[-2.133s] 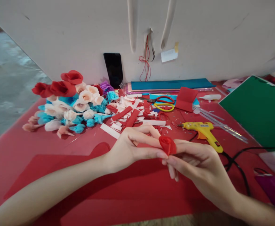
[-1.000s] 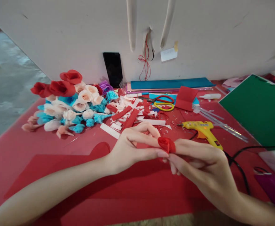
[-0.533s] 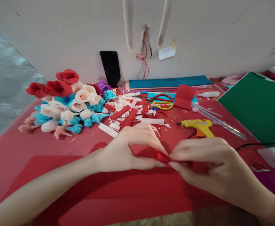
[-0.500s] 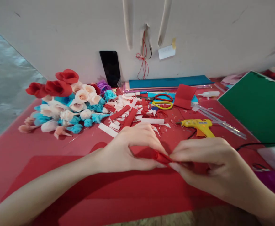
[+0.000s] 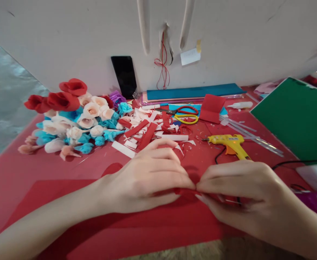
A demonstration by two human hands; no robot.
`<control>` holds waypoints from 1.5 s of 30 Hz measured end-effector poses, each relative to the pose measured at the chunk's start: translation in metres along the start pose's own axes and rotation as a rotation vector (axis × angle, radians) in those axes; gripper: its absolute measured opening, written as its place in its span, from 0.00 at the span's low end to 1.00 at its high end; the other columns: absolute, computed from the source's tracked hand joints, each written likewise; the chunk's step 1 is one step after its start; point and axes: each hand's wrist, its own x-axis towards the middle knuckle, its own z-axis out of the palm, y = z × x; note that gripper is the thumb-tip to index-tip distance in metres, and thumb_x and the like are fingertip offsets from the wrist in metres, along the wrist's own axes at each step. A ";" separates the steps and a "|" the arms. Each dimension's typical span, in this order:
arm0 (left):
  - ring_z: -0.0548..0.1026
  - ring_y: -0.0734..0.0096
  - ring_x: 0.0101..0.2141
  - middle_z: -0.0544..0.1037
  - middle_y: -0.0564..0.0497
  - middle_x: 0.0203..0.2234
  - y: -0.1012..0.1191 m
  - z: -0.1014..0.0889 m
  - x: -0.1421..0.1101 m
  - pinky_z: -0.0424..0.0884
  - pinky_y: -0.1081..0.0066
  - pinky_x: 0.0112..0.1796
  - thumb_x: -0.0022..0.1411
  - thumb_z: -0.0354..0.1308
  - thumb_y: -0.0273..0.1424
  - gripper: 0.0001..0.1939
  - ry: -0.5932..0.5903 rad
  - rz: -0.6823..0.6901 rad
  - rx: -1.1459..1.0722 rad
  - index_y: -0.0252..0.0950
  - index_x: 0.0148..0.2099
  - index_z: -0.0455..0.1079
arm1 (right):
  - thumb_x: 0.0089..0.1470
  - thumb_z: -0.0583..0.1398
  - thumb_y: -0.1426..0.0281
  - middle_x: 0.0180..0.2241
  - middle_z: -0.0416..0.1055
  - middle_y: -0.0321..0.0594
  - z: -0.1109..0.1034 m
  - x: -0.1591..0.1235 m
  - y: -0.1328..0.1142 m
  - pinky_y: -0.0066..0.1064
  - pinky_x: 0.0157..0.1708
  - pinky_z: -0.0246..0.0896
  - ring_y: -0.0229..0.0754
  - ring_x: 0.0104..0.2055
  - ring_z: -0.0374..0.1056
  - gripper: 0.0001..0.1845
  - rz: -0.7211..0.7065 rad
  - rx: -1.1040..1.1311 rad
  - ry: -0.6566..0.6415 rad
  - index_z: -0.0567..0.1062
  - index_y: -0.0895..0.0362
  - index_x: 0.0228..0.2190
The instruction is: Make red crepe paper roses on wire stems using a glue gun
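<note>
A small, folded piece of red paper is pinched between my two hands above the front of the table. My left hand grips its left side, thumb below and fingers above, hiding much of it. At its right end the fingertips and thumb of my right hand are closed on the paper. A thin, light stick-like thing shows under my right hand, partly covered. Beneath both hands lies a large red paper sheet on the red tabletop.
Paper flowers are heaped at left, beside red and white scraps. Scissors, a yellow glue gun with a cord, and clear glue sticks lie beyond my hands. A phone leans on the wall; a green board stands right.
My left hand has rolled over the red paper, its fingers now closer to my right fingertips and covering more of the paper. The view has shifted slightly.
</note>
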 end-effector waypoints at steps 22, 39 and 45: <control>0.70 0.75 0.33 0.78 0.56 0.30 0.002 -0.001 -0.001 0.58 0.63 0.53 0.58 0.54 0.23 0.07 -0.009 0.064 0.116 0.38 0.34 0.72 | 0.50 0.57 0.77 0.22 0.65 0.27 0.000 0.001 0.001 0.16 0.22 0.53 0.25 0.22 0.59 0.05 0.088 0.102 -0.100 0.71 0.56 0.27; 0.71 0.74 0.30 0.80 0.58 0.28 0.005 -0.007 0.005 0.52 0.62 0.57 0.58 0.56 0.25 0.05 -0.017 0.117 0.166 0.35 0.32 0.73 | 0.49 0.58 0.79 0.24 0.66 0.27 -0.001 -0.002 -0.003 0.15 0.23 0.55 0.24 0.23 0.61 0.06 0.077 0.073 -0.082 0.70 0.57 0.26; 0.73 0.76 0.29 0.80 0.58 0.28 0.003 -0.005 0.004 0.50 0.66 0.59 0.60 0.52 0.24 0.09 0.014 0.151 0.206 0.36 0.33 0.73 | 0.49 0.58 0.79 0.25 0.68 0.29 -0.001 -0.002 -0.003 0.16 0.25 0.57 0.26 0.25 0.63 0.07 0.024 0.013 -0.052 0.72 0.57 0.29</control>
